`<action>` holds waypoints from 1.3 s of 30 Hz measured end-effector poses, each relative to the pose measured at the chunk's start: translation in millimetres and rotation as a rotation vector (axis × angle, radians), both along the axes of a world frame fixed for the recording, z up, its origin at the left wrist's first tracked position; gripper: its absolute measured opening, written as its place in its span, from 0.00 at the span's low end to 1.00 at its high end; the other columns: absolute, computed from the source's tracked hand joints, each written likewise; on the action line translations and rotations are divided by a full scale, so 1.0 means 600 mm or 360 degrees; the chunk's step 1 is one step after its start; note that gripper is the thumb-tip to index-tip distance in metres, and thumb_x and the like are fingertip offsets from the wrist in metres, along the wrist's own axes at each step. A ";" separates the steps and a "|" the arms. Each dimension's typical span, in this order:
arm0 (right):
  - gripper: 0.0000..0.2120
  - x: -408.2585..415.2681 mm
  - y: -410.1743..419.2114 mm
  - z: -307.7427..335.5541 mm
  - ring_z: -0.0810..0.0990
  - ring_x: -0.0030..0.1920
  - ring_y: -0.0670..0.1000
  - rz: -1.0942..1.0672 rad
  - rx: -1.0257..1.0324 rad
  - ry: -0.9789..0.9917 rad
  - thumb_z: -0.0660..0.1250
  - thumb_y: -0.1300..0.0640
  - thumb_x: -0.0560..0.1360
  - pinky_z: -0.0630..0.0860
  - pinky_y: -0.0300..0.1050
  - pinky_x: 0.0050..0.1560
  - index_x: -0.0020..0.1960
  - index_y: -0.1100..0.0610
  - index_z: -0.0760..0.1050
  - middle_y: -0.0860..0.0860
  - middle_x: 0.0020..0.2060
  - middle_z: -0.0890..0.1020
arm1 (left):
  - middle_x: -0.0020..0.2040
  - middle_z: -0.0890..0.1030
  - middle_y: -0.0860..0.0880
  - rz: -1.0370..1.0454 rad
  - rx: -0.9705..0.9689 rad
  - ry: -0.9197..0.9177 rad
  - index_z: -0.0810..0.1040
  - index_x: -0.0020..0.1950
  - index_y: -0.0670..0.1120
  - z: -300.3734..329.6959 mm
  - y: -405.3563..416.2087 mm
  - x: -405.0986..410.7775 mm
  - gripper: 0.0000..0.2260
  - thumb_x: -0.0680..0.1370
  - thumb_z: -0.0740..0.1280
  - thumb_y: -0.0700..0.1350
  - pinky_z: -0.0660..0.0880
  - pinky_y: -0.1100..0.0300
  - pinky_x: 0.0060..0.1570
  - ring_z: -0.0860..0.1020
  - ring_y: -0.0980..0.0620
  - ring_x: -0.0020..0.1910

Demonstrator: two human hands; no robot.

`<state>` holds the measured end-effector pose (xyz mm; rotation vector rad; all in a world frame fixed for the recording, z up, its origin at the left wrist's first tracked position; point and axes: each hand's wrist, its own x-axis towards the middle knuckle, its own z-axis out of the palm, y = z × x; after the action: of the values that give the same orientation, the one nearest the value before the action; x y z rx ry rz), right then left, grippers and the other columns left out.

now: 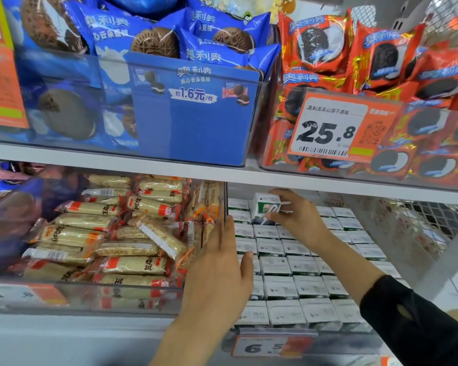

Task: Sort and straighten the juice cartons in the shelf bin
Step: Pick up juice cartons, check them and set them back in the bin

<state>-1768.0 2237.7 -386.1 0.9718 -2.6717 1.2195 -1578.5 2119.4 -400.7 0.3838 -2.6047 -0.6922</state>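
R hand [296, 220] pinches one juice carton [265, 208] lifted above rows at bin's back-left corner, prob. to reseat it upright. L hand [220, 270] flat, fingers straight along bin [275, 332] left wall, steadying; holds nothing

Two bare hands, one sleeved arm.
Left hand [217, 276] and forearm uncovered; right hand [299, 220] bare, forearm ending in black sleeve [418, 320] with small oval mark.
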 end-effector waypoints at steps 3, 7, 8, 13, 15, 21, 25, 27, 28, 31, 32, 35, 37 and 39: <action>0.20 -0.005 0.002 -0.020 0.78 0.48 0.48 -0.0006 0.0253 0.0115 0.72 0.55 0.73 0.68 0.31 0.48 0.64 0.52 0.75 0.50 0.52 0.76 | 0.78 0.54 0.50 -0.0009 0.0006 0.0003 0.43 0.78 0.52 0.001 0.000 0.001 0.31 0.81 0.54 0.57 0.68 0.58 0.64 0.65 0.50 0.72; 0.16 -0.008 0.006 -0.027 0.79 0.50 0.51 0.0058 0.0493 0.0277 0.66 0.54 0.77 0.65 0.30 0.47 0.65 0.54 0.76 0.51 0.53 0.78 | 0.79 0.53 0.49 -0.0013 0.0011 0.0008 0.43 0.79 0.51 0.000 0.000 0.001 0.31 0.81 0.54 0.56 0.65 0.59 0.67 0.61 0.51 0.74; 0.15 -0.007 0.008 -0.025 0.79 0.52 0.51 0.0075 0.0529 0.0338 0.65 0.55 0.78 0.66 0.29 0.50 0.63 0.54 0.77 0.50 0.56 0.79 | 0.79 0.53 0.49 -0.0010 0.0010 0.0009 0.43 0.79 0.51 0.000 0.000 0.002 0.31 0.81 0.54 0.56 0.65 0.59 0.67 0.61 0.51 0.74; 0.12 0.003 0.013 0.001 0.78 0.50 0.46 0.0229 0.0645 0.0349 0.70 0.48 0.74 0.73 0.38 0.52 0.56 0.48 0.80 0.44 0.52 0.78 | 0.79 0.53 0.49 -0.0008 -0.0001 0.0015 0.44 0.79 0.50 0.002 0.001 0.002 0.30 0.81 0.54 0.54 0.63 0.60 0.68 0.61 0.51 0.74; 0.12 0.004 0.009 0.009 0.76 0.48 0.45 0.0288 0.0854 0.0291 0.69 0.46 0.74 0.71 0.39 0.48 0.56 0.47 0.79 0.43 0.51 0.77 | 0.79 0.54 0.49 -0.0005 0.0011 0.0023 0.45 0.79 0.50 0.003 0.002 0.001 0.30 0.81 0.55 0.53 0.64 0.60 0.67 0.62 0.51 0.74; 0.18 -0.006 -0.020 0.034 0.74 0.50 0.46 0.0378 0.1183 0.0157 0.67 0.42 0.74 0.71 0.41 0.49 0.59 0.49 0.76 0.45 0.51 0.74 | 0.78 0.55 0.49 -0.0005 0.0029 0.0035 0.46 0.79 0.50 0.004 0.003 0.002 0.30 0.81 0.56 0.53 0.63 0.60 0.67 0.61 0.51 0.74; 0.22 0.000 -0.031 0.029 0.75 0.53 0.51 0.0368 0.1301 0.0227 0.64 0.37 0.73 0.72 0.44 0.50 0.59 0.51 0.77 0.47 0.52 0.73 | 0.78 0.55 0.49 0.0001 0.0039 0.0038 0.46 0.79 0.50 0.004 0.003 0.002 0.30 0.81 0.55 0.53 0.62 0.61 0.68 0.61 0.51 0.74; 0.22 0.004 -0.025 0.026 0.76 0.54 0.53 0.0384 0.1279 0.0312 0.63 0.38 0.75 0.73 0.47 0.52 0.60 0.52 0.76 0.50 0.55 0.74 | 0.78 0.55 0.49 0.0009 0.0046 0.0030 0.46 0.79 0.50 0.005 0.004 0.002 0.29 0.81 0.55 0.53 0.62 0.61 0.68 0.60 0.51 0.75; 0.22 0.007 -0.021 0.024 0.75 0.55 0.54 0.0399 0.1282 0.0388 0.61 0.39 0.76 0.73 0.47 0.53 0.61 0.53 0.75 0.51 0.57 0.73 | 0.78 0.55 0.49 0.0012 0.0046 0.0022 0.46 0.79 0.50 0.005 0.004 0.003 0.30 0.81 0.55 0.53 0.62 0.61 0.68 0.60 0.51 0.75; 0.22 0.015 -0.009 0.008 0.75 0.56 0.56 0.0430 0.1344 0.0731 0.55 0.42 0.80 0.71 0.47 0.52 0.63 0.57 0.73 0.54 0.61 0.71 | 0.78 0.55 0.49 0.0021 0.0058 0.0014 0.46 0.79 0.50 0.008 0.004 0.002 0.30 0.81 0.56 0.53 0.63 0.61 0.68 0.60 0.51 0.75; 0.21 0.016 -0.006 0.003 0.75 0.56 0.56 0.0419 0.1319 0.0796 0.54 0.43 0.81 0.70 0.46 0.52 0.63 0.57 0.72 0.54 0.62 0.71 | 0.79 0.54 0.49 0.0022 0.0065 0.0007 0.45 0.79 0.51 0.009 0.004 0.002 0.30 0.81 0.56 0.53 0.63 0.61 0.68 0.60 0.51 0.75; 0.20 0.015 0.000 0.012 0.75 0.57 0.55 0.0284 0.1105 0.0757 0.53 0.45 0.81 0.69 0.43 0.47 0.65 0.57 0.68 0.53 0.62 0.70 | 0.79 0.53 0.50 0.0001 0.0098 -0.0006 0.45 0.79 0.51 0.009 0.004 0.005 0.30 0.81 0.56 0.53 0.62 0.60 0.69 0.58 0.51 0.75; 0.20 0.019 0.007 0.028 0.77 0.53 0.57 0.0156 0.0896 0.0693 0.53 0.44 0.81 0.71 0.45 0.45 0.66 0.56 0.67 0.54 0.60 0.73 | 0.79 0.52 0.50 -0.0003 0.0104 -0.0004 0.44 0.79 0.52 0.008 0.002 0.005 0.30 0.81 0.55 0.53 0.61 0.60 0.69 0.57 0.52 0.76; 0.23 0.037 0.024 0.039 0.79 0.48 0.59 -0.0014 0.0669 0.0674 0.53 0.42 0.80 0.75 0.49 0.42 0.66 0.56 0.67 0.56 0.54 0.78 | 0.79 0.52 0.50 0.0003 0.0127 0.0001 0.45 0.79 0.52 0.006 0.001 0.004 0.30 0.81 0.56 0.54 0.60 0.60 0.70 0.56 0.52 0.76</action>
<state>-1745.8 2252.1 -362.9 1.1085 -2.6094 0.3823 -1576.3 2120.1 -396.9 0.4101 -2.5817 -0.7969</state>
